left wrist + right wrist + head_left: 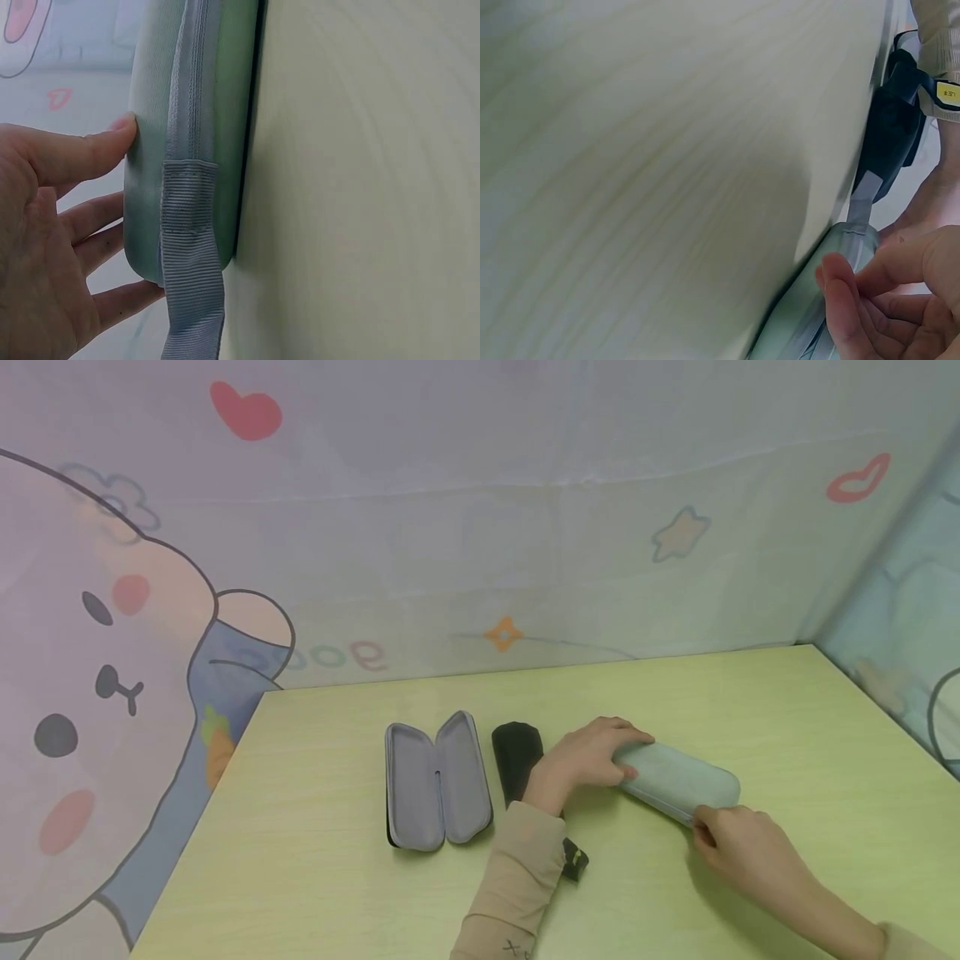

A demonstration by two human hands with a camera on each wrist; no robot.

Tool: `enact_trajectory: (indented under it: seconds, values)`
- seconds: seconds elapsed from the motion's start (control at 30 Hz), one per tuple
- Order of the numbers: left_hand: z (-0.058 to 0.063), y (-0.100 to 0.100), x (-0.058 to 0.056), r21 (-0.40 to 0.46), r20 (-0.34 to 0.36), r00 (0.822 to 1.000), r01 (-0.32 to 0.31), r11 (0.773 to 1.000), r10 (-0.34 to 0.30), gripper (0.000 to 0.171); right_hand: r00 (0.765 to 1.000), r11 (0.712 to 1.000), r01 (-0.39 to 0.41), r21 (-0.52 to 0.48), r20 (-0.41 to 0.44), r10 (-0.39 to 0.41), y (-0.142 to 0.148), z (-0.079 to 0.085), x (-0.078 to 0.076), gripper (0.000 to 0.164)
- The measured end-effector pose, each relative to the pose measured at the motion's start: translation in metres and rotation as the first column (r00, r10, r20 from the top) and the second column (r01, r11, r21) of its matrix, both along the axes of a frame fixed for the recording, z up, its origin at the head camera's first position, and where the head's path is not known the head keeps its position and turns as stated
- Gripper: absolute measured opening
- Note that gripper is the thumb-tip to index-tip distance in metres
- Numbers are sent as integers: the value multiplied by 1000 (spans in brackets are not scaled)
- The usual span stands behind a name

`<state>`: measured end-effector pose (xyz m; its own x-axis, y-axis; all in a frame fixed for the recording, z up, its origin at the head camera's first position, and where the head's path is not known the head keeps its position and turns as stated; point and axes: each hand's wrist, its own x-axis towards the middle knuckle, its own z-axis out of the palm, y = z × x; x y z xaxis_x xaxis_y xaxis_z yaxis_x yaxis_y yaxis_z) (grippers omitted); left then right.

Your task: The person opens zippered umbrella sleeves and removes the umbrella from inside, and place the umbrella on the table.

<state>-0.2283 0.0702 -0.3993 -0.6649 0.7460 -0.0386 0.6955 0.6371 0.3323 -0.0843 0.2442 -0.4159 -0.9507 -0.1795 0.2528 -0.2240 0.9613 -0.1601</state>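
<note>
A pale green zippered case [678, 783] lies closed and slanted on the right half of the table. My left hand [588, 756] holds its far left end, thumb on the top face and fingers spread around the end in the left wrist view. A grey ribbed strap [191, 251] hangs from that end, below the zipper [191, 90]. At the near right end, my right hand [753, 856] pinches at the zipper line with thumb and forefinger. Its fingertips cover the zipper pull, so the pull itself is hidden.
Left of the hands, a hinged case [416, 789] lies spread apart, grey lining upward. A black pouch [516, 756] sits between it and the green case, partly covered by my left forearm; its strap end has a yellow mark. Printed cloth [465, 527] hangs behind the table.
</note>
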Motion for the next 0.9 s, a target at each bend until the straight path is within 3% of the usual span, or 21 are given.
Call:
enact_trajectory:
  seconds: [0.9]
  values:
    - [2,0,2,8,-10,1000,6,1000,-6,49,999,999,-33,0,0,33,-13,1,-13,37]
